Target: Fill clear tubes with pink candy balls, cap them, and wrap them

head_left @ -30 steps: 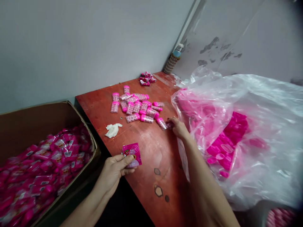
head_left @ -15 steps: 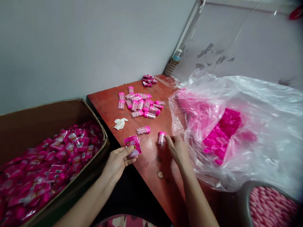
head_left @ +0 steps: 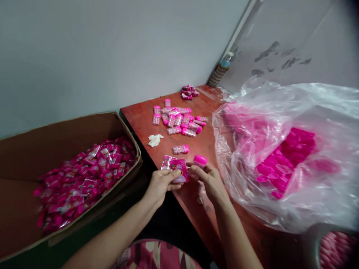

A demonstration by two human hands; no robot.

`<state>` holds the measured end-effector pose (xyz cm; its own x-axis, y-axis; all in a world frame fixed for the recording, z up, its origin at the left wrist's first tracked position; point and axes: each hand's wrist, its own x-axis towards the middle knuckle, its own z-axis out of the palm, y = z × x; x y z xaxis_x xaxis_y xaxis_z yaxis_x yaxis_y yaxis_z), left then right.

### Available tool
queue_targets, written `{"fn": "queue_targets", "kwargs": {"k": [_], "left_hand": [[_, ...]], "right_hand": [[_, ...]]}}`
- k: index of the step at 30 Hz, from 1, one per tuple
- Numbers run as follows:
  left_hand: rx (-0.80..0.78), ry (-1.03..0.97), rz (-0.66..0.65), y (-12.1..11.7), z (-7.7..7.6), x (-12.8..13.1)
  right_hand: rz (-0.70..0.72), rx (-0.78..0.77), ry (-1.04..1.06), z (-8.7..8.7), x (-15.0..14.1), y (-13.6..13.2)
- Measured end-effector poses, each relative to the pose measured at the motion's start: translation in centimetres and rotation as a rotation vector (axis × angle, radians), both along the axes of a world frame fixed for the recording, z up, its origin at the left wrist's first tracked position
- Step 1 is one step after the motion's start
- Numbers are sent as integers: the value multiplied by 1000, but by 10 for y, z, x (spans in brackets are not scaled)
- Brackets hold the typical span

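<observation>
My left hand [head_left: 160, 184] pinches a small pink printed packet [head_left: 178, 172] above the near edge of the red table [head_left: 146, 116]. Close beside it, my right hand [head_left: 209, 181] grips a little clear bottle with a pink cap [head_left: 199, 163], held upright and almost touching the packet. One such bottle [head_left: 180, 150] lies alone on the table just beyond my hands. Farther back lies a loose pile of several capped bottles [head_left: 179, 120].
A cardboard box [head_left: 25, 149] of pink packets stands at the left. A big clear plastic bag [head_left: 294, 123] of pink caps covers the table's right side. A white crumpled scrap [head_left: 155, 140], a far heap of packets [head_left: 189, 92], a corner bottle [head_left: 218, 71] and a bowl of pink candies [head_left: 335, 250] are around.
My right hand picked a bottle off the table near the bag and brought it back to the packet in my left hand. One bottle was left lying alone. The view shifted left.
</observation>
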<state>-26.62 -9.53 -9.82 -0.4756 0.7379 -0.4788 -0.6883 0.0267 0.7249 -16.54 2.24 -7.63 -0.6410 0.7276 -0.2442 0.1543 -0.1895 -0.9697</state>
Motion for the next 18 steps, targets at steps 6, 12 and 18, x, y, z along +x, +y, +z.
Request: {"fn": "queue_targets", "kwargs": {"k": [6,12,18], "left_hand": [[33,125,-161,-4,2,1],[38,185,-27,1,-10,1],[-42,111,42,5,-11,1]], "right_hand": [[-65,-59,66,1,-15,-19],[-41,-137,143,-21,-11,-17],[-49,-176,184,-31,-6,-18]]}}
